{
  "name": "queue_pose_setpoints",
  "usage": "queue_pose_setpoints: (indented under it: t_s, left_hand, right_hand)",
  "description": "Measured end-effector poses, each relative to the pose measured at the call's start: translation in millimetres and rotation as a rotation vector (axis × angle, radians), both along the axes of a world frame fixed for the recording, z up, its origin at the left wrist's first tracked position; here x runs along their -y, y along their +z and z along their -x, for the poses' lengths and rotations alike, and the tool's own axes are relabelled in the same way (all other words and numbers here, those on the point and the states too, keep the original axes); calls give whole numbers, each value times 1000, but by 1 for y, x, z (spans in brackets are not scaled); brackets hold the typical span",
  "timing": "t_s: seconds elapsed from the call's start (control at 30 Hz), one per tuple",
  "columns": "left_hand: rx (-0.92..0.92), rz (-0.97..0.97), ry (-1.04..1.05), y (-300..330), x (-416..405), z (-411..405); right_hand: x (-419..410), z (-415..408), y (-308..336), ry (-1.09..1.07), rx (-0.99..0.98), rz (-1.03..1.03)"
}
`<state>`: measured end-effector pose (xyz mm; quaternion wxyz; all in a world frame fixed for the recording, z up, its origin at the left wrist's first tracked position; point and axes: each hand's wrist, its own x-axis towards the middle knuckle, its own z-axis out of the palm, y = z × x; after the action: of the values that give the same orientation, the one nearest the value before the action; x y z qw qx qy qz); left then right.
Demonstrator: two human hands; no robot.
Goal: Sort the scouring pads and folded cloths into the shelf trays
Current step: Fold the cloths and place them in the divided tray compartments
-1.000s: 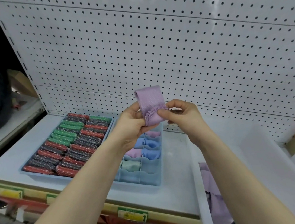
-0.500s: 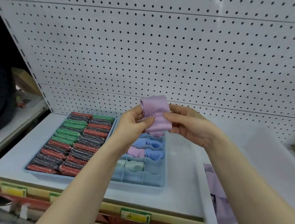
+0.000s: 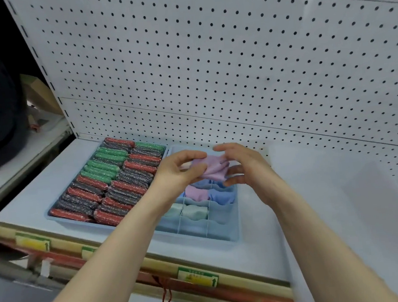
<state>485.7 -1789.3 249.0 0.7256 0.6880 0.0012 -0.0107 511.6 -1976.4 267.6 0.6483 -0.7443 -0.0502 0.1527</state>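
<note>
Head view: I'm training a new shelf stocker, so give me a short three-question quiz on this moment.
1. True or false: the pad tray is empty.
2. What colour is the cloth held between the left hand and right hand?
3. Where is the cloth? A) over the divided tray B) over the pad tray C) on the pegboard

Key
1. False: it is packed with red, green and grey pads.
2. Lilac.
3. A, above the tray's back compartments.
</note>
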Motion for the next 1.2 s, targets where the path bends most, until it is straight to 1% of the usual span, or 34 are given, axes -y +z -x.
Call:
queue_pose_setpoints:
  t_s: [0.1, 0.17, 0.23, 0.3, 0.33, 0.43, 0.5, 0.6, 0.67, 0.77, 0.87, 0.97, 1.07, 1.13, 1.2]
  left_hand:
    - [-1, -102, -25, -13, -7, -1]
    - [1, -227, -47, -29, -11, -2]
    - [20, -413, -75, -47, -18, -2]
    - [103, -691, -120, -67, -26, 0]
    - [156, -783, -157, -77, -29, 0]
    - [232, -916, -286, -96, -29, 0]
    - [265, -1049, -341, -103, -25, -5]
    - [283, -1132, -378, -105, -24, -12]
    - [285, -1153, -378, -106, -24, -14]
    - [277, -1145, -360, -108, -23, -13]
    - [252, -1127, -346, -110, -23, -12]
    - [247, -1133, -350, -109, -22, -12]
    - [254, -1132, -335, -108, -22, -11]
    - [256, -1140, -327, -107, -22, -11]
    - [252, -1156, -329, -105, -21, -10]
  right_hand:
    - [-3, 3, -13, 97, -81, 135]
    - [-4, 6, -27, 86, -72, 217]
    - [0, 8, -40, -5, 35, 414]
    - [6, 12, -51, -68, 166, 683]
    - [9, 15, -56, -69, 218, 796]
    - [5, 26, -75, -1, 295, 1045]
    - [-3, 32, -86, 11, 316, 1151]
    - [-11, 36, -95, -5, 311, 1247]
    - [-13, 32, -96, 35, 319, 1330]
    - [-20, 25, -93, 117, 421, 1492]
    - [-27, 22, -97, 164, 500, 1548]
    - [-29, 21, -108, 236, 473, 1554]
    - [-30, 19, -107, 252, 465, 1553]
    - [-27, 18, -100, 219, 437, 1434]
    - [-15, 20, -81, 101, 331, 1203]
